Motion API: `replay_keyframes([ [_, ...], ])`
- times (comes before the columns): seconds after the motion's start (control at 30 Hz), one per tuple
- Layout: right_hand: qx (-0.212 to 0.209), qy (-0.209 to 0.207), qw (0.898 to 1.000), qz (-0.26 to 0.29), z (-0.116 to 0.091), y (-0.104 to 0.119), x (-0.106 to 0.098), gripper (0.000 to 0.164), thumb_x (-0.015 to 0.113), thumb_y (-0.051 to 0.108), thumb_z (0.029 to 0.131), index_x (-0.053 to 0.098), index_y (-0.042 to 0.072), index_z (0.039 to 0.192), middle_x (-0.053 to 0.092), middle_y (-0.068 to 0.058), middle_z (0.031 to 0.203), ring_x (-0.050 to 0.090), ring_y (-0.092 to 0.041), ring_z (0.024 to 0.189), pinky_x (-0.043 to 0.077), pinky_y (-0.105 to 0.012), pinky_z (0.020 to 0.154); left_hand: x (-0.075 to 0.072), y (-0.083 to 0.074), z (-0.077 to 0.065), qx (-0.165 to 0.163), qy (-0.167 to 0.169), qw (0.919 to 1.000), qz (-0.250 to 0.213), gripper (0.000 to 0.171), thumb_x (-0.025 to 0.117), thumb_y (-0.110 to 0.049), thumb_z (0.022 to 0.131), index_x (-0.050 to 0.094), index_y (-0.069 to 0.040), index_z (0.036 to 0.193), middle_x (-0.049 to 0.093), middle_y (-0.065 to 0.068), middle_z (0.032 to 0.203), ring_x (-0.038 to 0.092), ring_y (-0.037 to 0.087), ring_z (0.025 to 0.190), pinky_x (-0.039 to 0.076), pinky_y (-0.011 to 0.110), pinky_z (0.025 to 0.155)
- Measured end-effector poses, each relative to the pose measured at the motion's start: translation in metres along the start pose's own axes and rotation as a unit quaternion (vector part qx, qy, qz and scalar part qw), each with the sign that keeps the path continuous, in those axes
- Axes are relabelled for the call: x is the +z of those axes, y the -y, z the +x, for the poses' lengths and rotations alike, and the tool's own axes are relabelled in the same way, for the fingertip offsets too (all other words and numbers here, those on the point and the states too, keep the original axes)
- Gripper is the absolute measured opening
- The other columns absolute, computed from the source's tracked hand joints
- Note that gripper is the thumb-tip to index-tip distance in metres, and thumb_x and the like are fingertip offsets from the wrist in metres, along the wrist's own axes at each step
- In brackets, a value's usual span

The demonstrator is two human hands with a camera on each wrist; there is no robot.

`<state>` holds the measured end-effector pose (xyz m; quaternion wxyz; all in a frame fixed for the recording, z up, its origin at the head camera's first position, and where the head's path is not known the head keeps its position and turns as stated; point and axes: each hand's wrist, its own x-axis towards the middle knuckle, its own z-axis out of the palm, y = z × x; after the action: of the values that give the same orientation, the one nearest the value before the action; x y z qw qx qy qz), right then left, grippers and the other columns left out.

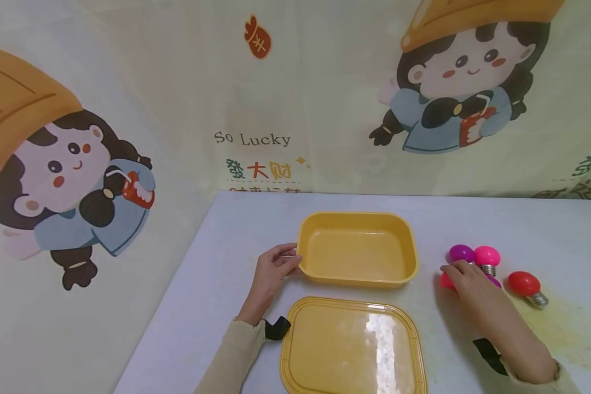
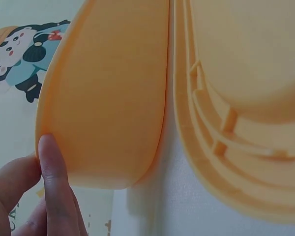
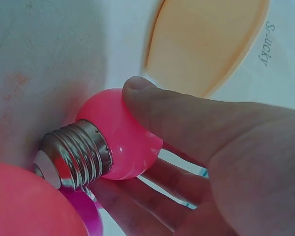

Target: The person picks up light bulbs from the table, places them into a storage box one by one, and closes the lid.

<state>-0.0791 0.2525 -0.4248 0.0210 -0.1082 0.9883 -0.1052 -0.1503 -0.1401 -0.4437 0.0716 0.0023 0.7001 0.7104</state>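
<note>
My left hand (image 1: 271, 276) pinches the left rim of a yellow plastic box (image 1: 357, 249), thumb over the edge. The box stands upright with nothing inside. In the left wrist view the left fingers (image 2: 54, 172) lie at the rim. My right hand (image 1: 480, 293) is among a cluster of light bulbs at the right. In the right wrist view its thumb and fingers grip the round part of a pink light bulb (image 3: 118, 142), silver screw base pointing away from the palm. A purple bulb (image 1: 461, 252) and another pink bulb (image 1: 487, 255) lie just beyond the fingers.
A yellow lid (image 1: 345, 347) lies flat in front of the box. To the right of the right hand lies a red bulb (image 1: 524, 283). Another purple bulb (image 1: 494, 280) is partly hidden by the hand. The white table (image 1: 192, 306) meets a cartoon-printed backdrop behind and at left.
</note>
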Motion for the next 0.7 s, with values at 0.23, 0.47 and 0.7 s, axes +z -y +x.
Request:
replay_keyframes([
  [0.23,-0.009,-0.013,1.000,0.000,0.000,0.001,-0.003,0.069,0.089,-0.002,0.063,0.060,-0.006,0.125,0.054,-0.033,0.123,0.047,-0.054,0.117,0.054,-0.064,0.083,0.000,0.001,0.000,-0.002,-0.002,1.0000,-0.004,0.038,0.073,-0.005,0.089,0.063,0.001,0.126,0.062,0.017,0.111,0.068,0.017,0.086,0.063,0.032,0.075],
  [0.47,-0.003,-0.024,1.000,0.015,0.003,0.006,-0.009,0.070,0.091,0.002,0.063,0.060,-0.005,0.126,0.056,-0.031,0.123,0.048,-0.053,0.117,0.056,-0.062,0.080,0.001,0.000,-0.001,0.000,-0.003,0.9999,-0.012,0.039,0.073,-0.004,0.089,0.063,0.002,0.126,0.062,0.020,0.114,0.068,0.017,0.086,0.063,0.032,0.075],
  [0.7,0.010,-0.042,0.998,0.044,0.005,0.012,-0.015,0.061,0.088,0.009,0.071,0.062,-0.001,0.125,0.058,-0.027,0.118,0.051,-0.049,0.112,0.059,-0.058,0.075,0.001,0.001,0.000,-0.002,-0.005,0.9999,-0.010,0.038,0.072,-0.003,0.089,0.063,0.003,0.126,0.062,0.019,0.113,0.068,0.016,0.085,0.063,0.031,0.075],
])
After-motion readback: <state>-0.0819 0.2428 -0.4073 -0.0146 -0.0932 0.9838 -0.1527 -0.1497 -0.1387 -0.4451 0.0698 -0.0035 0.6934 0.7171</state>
